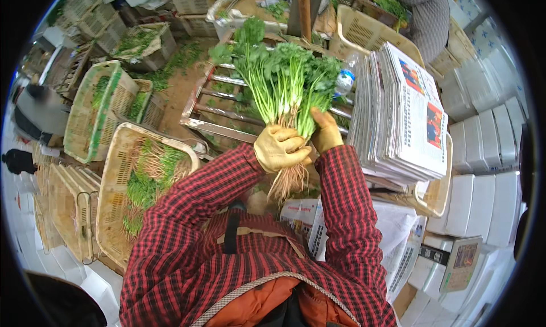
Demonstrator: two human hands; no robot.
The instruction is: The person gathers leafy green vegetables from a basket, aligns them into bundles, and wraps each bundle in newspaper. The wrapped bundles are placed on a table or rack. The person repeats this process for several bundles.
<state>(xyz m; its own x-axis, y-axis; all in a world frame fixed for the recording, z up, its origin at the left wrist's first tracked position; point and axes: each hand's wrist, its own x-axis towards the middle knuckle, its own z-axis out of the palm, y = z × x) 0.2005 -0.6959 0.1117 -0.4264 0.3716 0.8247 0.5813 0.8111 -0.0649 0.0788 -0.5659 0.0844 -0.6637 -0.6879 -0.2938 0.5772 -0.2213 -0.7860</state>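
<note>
A bunch of leafy green herbs with pale stems (290, 88), probably coriander, is held upright over a metal rack (226, 128). My left hand (282, 148), in a yellowish glove, is closed around the bunch just above its brown roots, which hang below the fist. My right hand (326, 130), in a matching glove, grips stems at the bunch's right side; part of its fingers is hidden behind the greens. Just right of the leaves lies a plastic bottle (344, 80) with a blue label. A tall stack of newspapers (420, 113) stands to the right of my right hand.
A plastic crate (102, 212) with rooted greens stands at the left, near my left sleeve. Behind it are a green-rimmed crate (91, 109) and leaf scraps on the floor. White foam boxes (463, 203) line the right side. A person (426, 20) bends at the upper right; another (40, 111) is far left.
</note>
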